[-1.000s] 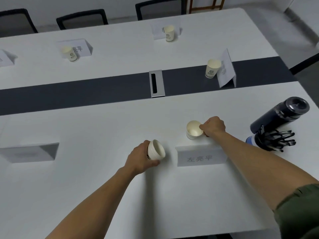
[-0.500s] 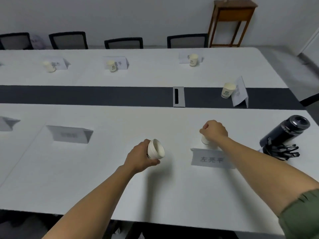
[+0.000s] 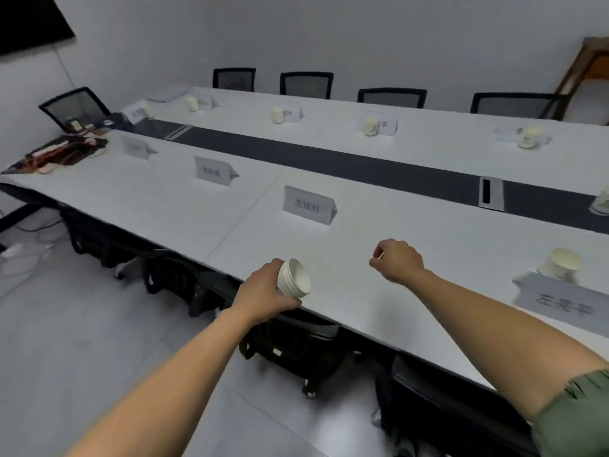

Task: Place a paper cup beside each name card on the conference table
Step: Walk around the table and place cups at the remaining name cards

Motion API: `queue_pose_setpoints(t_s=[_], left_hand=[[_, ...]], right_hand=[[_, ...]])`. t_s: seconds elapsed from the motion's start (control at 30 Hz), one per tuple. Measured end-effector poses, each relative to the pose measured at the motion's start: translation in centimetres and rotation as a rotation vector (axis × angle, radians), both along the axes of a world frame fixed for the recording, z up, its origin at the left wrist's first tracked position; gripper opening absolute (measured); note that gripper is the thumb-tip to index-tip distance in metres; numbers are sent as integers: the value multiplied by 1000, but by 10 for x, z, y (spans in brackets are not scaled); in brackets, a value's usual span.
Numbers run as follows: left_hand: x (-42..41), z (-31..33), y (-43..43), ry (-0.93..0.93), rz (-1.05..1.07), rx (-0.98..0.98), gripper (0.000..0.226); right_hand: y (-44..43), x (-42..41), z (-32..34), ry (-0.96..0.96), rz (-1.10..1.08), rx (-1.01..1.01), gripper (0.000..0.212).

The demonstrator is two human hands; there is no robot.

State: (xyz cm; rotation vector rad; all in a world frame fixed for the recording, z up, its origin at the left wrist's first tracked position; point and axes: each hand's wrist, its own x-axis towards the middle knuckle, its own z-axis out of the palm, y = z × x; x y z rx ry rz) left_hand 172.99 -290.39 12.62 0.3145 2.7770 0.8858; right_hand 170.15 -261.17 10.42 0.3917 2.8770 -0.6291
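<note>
Head view, conference table [image 3: 362,245], grey walls [image 3: 362,34], left grip [image 3: 263,291] holding cups [image 3: 293,278], right grip [image 3: 397,262] curled empty

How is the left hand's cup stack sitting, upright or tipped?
Tipped: the cup stack lies sideways in the left hand, mouth facing right.

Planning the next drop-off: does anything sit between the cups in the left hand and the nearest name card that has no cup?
Nothing visible does. Only bare white tabletop lies between the cups held by the left hand and that name card; the right hand hangs off to the right.
</note>
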Motion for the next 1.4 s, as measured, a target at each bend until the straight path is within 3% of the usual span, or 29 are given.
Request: queue_pose_setpoints(t_s=[0.33, 0.6, 1.0, 1.4], left_hand=[[10, 0, -145, 9, 154, 26, 64], [-74, -10, -201, -6, 155, -11, 66], [-234, -18, -223, -50, 35, -13, 65], [-391, -18, -191, -23, -269, 6, 67]], right_hand=[[-155, -44, 24, 59, 188, 34, 14], [-217, -129, 0, 23, 196, -13, 14], [-234, -245, -2, -26, 63, 16, 17], [-215, -297, 11, -54, -207, 74, 18]])
